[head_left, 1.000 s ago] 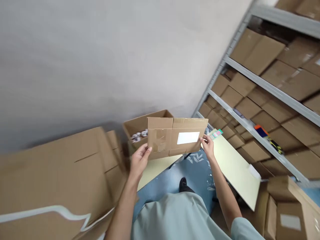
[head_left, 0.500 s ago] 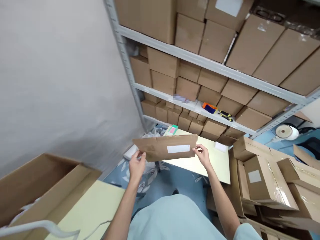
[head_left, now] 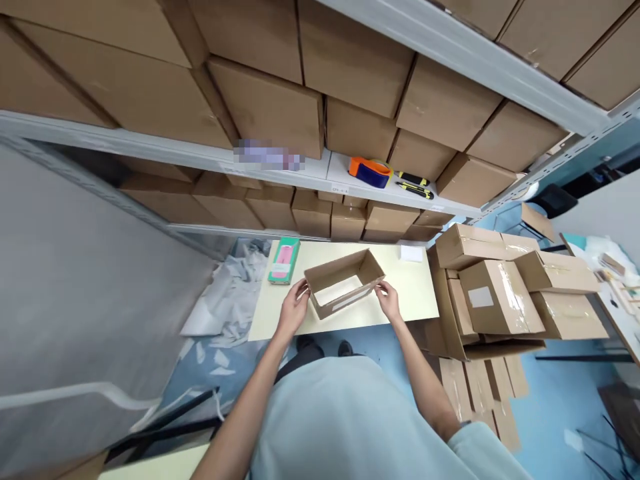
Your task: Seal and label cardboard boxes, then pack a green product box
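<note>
Between my hands, just above or on the pale table (head_left: 415, 293), is a cardboard box (head_left: 373, 265) with its top open and a white label on its near side. A pale surface shows through its inside; I cannot tell whether it has a bottom. My left hand (head_left: 293, 308) grips the box's left end, fingers closed on the wall. At the right end, my right hand (head_left: 388, 301) pinches the near corner. A green and pink packet (head_left: 284, 261) lies on the table left of the box. A small white paper block (head_left: 411, 253) is at the table's back right.
Shelves (head_left: 300, 175) full of cardboard boxes rise behind the table, with an orange and blue tool (head_left: 371, 172) and yellow-black cutters (head_left: 415, 190) on one edge. Taped cartons (head_left: 495, 297) are piled at the right. Crumpled white wrapping (head_left: 230, 300) lies at the left.
The flat-looking cardboard is now spread into an open rectangular box and lower, over the table. Both hands have stayed on its ends. My view has turned right and down toward the table.
</note>
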The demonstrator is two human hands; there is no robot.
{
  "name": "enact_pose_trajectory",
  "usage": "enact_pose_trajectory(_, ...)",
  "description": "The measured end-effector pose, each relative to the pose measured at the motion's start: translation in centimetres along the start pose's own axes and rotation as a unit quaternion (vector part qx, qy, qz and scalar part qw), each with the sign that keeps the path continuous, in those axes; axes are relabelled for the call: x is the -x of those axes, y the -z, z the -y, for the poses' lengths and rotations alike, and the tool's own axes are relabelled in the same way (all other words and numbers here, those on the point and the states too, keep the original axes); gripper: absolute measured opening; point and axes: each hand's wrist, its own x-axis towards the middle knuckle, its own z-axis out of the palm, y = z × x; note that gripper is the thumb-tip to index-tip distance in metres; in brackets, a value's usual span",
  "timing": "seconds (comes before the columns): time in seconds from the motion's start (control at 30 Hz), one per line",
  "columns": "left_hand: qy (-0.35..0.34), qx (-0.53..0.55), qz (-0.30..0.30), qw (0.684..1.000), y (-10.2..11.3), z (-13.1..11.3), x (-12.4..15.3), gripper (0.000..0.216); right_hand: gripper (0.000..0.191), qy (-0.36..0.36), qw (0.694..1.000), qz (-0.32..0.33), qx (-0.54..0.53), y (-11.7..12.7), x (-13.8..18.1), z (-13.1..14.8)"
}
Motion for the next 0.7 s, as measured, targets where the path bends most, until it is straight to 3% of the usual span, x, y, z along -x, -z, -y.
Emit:
enact_pose_trajectory(0.1, 0.019, -0.021, 0.044, 0.999, -0.3, 0.6, -1.9, 0.045, 0.027, -0.026, 0.999, -0.014, 0.016, -1.7, 0.2, -0.3)
enact_pose_trajectory(0.2, 0.038, -0.030, 0.038, 0.998, 0.5, 0.7, -3.3, 0.045, 0.025, -0.049, 0.998, -0.024, 0.031, -2.0, 0.8, 0.0)
enact_pose_trajectory(0.43, 0.061, -0.091, 0.062, 0.992, 3.0, -2.1, -3.1, 0.057, 0.039, -0.062, 0.996, -0.022, 0.051, 1.6, 1.7, 3.9)
enact_pose_trajectory(0.57, 0.058, -0.181, 0.045, 0.981, 2.1, -4.0, -2.1, 0.062, 0.042, -0.034, 0.993, -0.003, 0.111, 3.0, 0.2, 7.4)
enact_pose_trajectory(0.7, 0.020, -0.264, 0.015, 0.964, 1.0, -4.2, -1.3, 0.041, 0.025, 0.003, 0.976, 0.072, 0.207, 3.2, -2.2, 9.0)
